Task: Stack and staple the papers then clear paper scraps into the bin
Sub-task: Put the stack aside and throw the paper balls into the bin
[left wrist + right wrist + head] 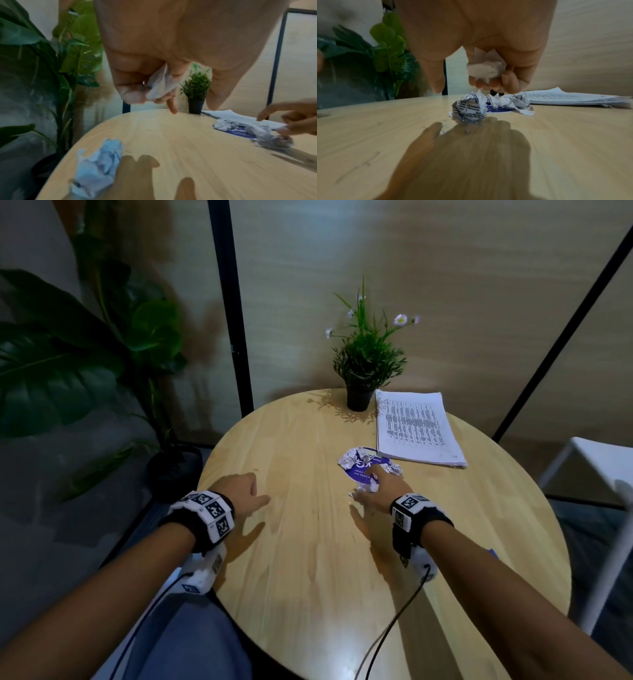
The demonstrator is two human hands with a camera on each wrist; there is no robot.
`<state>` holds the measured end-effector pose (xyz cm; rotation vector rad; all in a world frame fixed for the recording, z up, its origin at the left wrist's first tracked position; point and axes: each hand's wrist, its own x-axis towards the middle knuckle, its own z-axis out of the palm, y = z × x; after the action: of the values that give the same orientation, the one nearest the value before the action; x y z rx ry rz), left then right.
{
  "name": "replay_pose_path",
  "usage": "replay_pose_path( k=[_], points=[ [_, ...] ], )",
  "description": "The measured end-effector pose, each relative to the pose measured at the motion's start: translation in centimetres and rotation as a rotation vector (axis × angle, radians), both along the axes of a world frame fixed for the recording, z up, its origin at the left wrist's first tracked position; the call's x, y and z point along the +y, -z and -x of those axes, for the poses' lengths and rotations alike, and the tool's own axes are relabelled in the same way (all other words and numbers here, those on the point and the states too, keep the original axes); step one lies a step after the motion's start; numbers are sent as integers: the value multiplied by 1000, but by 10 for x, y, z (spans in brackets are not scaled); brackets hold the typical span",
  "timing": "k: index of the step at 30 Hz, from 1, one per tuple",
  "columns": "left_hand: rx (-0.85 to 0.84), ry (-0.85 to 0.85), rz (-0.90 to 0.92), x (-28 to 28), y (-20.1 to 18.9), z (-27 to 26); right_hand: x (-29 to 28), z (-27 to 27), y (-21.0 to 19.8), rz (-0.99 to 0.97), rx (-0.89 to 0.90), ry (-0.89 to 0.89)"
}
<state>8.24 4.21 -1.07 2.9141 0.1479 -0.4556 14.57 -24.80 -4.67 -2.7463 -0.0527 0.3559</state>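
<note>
Round wooden bench [308, 542]. Left hand [239, 491] hovers near the left edge, its grip clamped on 1 small paper scrap [159, 83], held in curled fingers. 1 crumpled scrap [97, 169] lies on the bench below that hand, at the left edge. Right hand [380, 491] is right of centre, its grip clamped on a crumpled wad [486, 70]. Just beyond it, 2 printed crumpled scraps [469, 108] rest on and beside a blue round sticker [359, 469]. The stacked papers [418, 429] lie flat at the far right edge, beside a small potted plant [364, 364].
</note>
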Motion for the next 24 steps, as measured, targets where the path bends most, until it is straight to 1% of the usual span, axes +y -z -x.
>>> replay_pose_path(
  k=[3, 6, 9, 12, 16, 18, 21, 24],
  points=[
    [-12, -38, -83, 14, 3, -9, 3, -7, 6, 94, 43, -48],
    [64, -40, -105, 24, 14, -13, 5, -9, 13, 88, 103, -64],
    [132, -26, -113, 33, 27, -16, 2, -9, 20, 83, 81, -61],
    [147, 2, -127, 37, 34, -18, -4, -10, 24, 68, 44, -42],
    [92, 0, -82, 33, 44, -31, -20, -10, 20, -131, -13, 155],
    [71, -4, -78, 28, 51, -42, -31, -15, 17, -187, -30, 205],
    [47, 46, -59, 8, 51, -55, -48, -28, 14, -181, -67, 236],
    [-8, 78, -45, -20, 46, -68, -60, -40, 13, -87, -91, 176]
  ],
)
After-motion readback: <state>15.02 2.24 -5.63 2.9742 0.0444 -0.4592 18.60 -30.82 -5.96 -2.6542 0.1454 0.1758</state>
